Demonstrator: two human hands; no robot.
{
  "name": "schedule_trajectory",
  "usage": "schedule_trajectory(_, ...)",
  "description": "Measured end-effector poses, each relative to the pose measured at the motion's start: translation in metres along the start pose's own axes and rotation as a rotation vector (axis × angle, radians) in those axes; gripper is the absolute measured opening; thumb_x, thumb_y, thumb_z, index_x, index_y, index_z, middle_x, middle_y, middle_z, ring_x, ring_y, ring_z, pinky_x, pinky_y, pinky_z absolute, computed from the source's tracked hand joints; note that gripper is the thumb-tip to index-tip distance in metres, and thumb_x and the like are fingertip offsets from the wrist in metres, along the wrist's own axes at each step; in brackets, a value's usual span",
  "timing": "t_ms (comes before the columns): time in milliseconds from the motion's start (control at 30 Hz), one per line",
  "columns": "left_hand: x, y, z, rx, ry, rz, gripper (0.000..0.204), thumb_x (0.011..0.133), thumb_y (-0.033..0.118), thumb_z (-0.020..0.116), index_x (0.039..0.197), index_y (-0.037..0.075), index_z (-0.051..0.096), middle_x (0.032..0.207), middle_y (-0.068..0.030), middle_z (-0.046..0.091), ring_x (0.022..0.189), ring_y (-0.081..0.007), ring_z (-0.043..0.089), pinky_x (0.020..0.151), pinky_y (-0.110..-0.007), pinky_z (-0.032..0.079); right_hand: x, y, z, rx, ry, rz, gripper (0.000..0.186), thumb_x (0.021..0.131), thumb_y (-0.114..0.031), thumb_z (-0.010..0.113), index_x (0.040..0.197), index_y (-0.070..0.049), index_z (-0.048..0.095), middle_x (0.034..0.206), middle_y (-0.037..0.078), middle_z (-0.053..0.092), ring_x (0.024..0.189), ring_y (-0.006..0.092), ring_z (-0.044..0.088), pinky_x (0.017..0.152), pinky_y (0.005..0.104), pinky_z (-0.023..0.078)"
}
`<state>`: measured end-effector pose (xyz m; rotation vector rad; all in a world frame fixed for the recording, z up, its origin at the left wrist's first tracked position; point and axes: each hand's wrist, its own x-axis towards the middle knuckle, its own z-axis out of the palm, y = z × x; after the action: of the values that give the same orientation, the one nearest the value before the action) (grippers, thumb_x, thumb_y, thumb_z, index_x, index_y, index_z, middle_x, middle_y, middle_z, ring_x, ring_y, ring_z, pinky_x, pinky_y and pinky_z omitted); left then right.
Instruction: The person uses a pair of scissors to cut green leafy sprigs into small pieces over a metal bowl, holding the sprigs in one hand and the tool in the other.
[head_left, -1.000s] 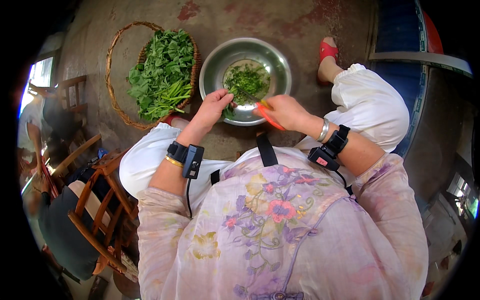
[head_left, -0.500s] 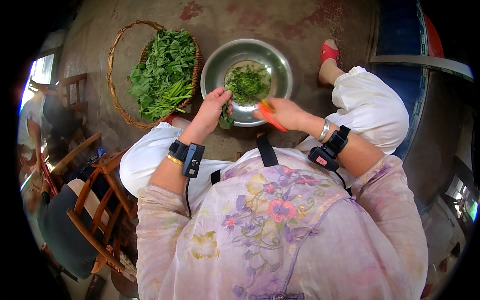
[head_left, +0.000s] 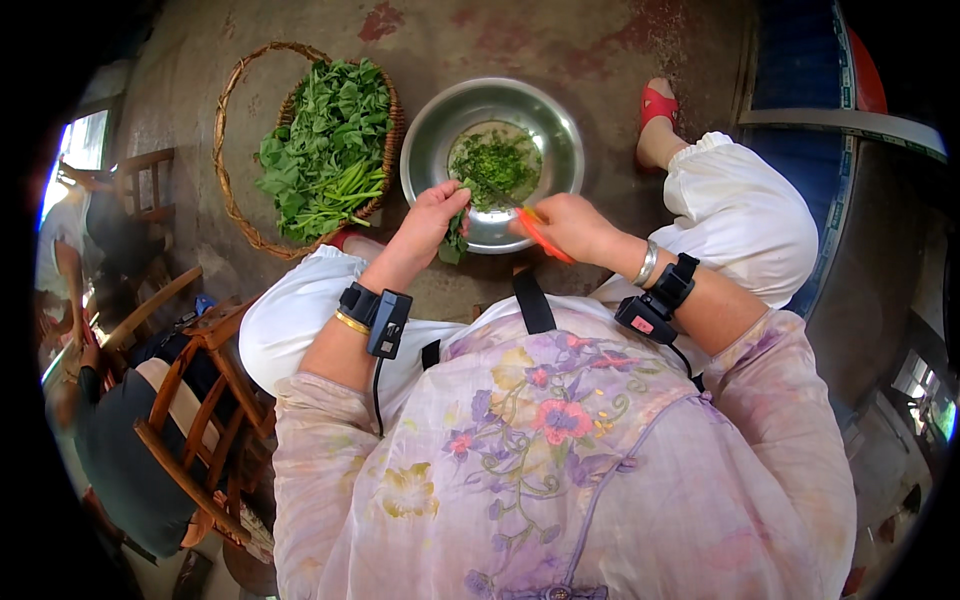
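Note:
Over the near left rim of a steel basin (head_left: 424,132), my left hand (head_left: 440,212) is closed around a bunch of leafy greens (head_left: 454,240), whose leaves hang below the fingers. My right hand (head_left: 570,226) grips orange-handled scissors (head_left: 536,232) at the basin's near right side. The blades point left, toward the stems at my left fingertips; whether they touch them I cannot tell. Finely cut green pieces (head_left: 497,164) lie in the bottom of the basin. Just left of it stands a wicker basket (head_left: 398,130) heaped with leafy greens (head_left: 330,140).
The basket's tall handle (head_left: 222,150) arches out to the left. My feet in red sandals (head_left: 656,108) flank the basin on the concrete floor (head_left: 600,50). Wooden chairs (head_left: 215,400) and another seated person (head_left: 130,460) are on the left. A blue panel (head_left: 797,75) stands at right.
My left hand has shifted slightly right, bringing the greens closer to the scissors. The scissors' blades now reach toward the stems. The basket and basin stay where they were.

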<state>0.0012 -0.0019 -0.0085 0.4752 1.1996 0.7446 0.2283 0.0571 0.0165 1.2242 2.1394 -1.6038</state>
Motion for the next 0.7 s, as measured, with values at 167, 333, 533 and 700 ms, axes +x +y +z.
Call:
schedule_trajectory(167,0.0,0.002,0.0,-0.107,0.029,0.0,0.014,0.094,0.018,0.053,0.086,0.007,0.052,0.071,-0.001,0.053,0.062,-0.0108,0.051,0.061,-0.024,0.042,0.001,0.008,0.012,-0.043,0.135,-0.079,0.055,0.085,-0.053,0.055,0.078,0.001,0.062,0.069,0.018,0.062,0.066,0.0312,0.062,0.062,0.0395,0.047)
schedule_trajectory(333,-0.003,0.003,0.006,-0.069,-0.048,0.001,0.015,0.094,0.019,0.053,0.087,0.006,0.053,0.072,-0.0006,0.053,0.062,-0.0103,0.051,0.062,-0.024,0.043,0.0,0.001,0.003,-0.034,0.068,-0.083,0.059,0.084,-0.056,0.054,0.078,0.002,0.062,0.073,0.023,0.061,0.072,0.0359,0.062,0.066,0.0419,0.047)
schedule_trajectory(533,-0.003,0.008,0.001,-0.102,-0.095,-0.046,0.016,0.095,0.02,0.051,0.089,0.005,0.053,0.072,-0.0004,0.053,0.064,-0.0105,0.051,0.063,-0.024,0.042,-0.001,-0.002,-0.003,-0.032,0.003,-0.009,0.063,0.082,-0.059,0.055,0.075,0.004,0.061,0.075,0.026,0.06,0.075,0.0386,0.062,0.069,0.0433,0.048)
schedule_trajectory(700,-0.006,0.012,0.007,-0.262,-0.024,-0.05,0.014,0.095,0.017,0.048,0.093,0.004,0.052,0.077,-0.0033,0.053,0.07,-0.013,0.052,0.065,-0.026,0.044,0.002,0.007,0.007,-0.012,0.061,0.006,0.068,0.081,-0.062,0.053,0.079,0.005,0.061,0.079,0.025,0.062,0.078,0.039,0.062,0.072,0.0435,0.048)
